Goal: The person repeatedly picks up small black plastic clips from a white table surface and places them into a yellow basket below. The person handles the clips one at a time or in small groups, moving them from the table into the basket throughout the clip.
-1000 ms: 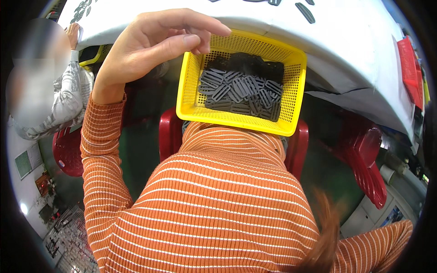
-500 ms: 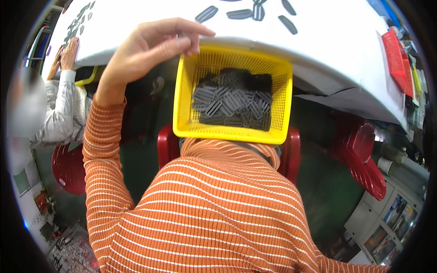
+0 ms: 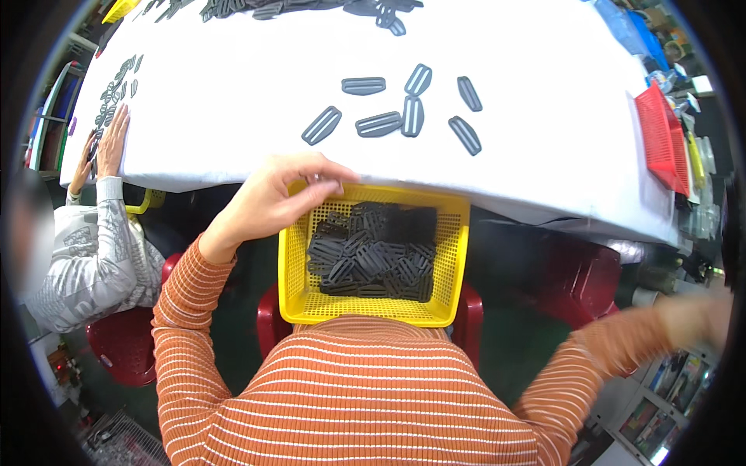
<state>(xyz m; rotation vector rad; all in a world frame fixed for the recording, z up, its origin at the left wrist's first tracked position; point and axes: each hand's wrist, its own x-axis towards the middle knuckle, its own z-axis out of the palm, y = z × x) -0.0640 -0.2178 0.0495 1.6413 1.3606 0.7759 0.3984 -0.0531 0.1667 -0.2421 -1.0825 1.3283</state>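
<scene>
A yellow plastic basket [image 3: 460,264] stands at my lap, close to the table's near edge. A heap of dark strap slider buckles [image 3: 369,256] lies inside it. My left hand [image 3: 291,194] hovers over the basket's far left corner, thumb and index finger apart, with nothing seen between them; whether it touches the rim is unclear. Out to the far right, my right hand [image 3: 691,322] is smeared by motion, so its fingers cannot be made out. Several loose slider buckles [image 3: 379,124] are spread on the white table [image 3: 233,101] beyond the basket.
A larger pile of dark buckles [image 3: 264,8] lies at the table's far side. Left, a co-worker's hands [image 3: 113,144] rest by more small dark pieces [image 3: 116,89]. A red basket [image 3: 660,140] stands at the table's right end. Red chairs [image 3: 579,283] are below.
My right hand and forearm have come into view at the right, blurred. The view has tilted up, showing more table. My left hand stays by the basket's far left corner.
</scene>
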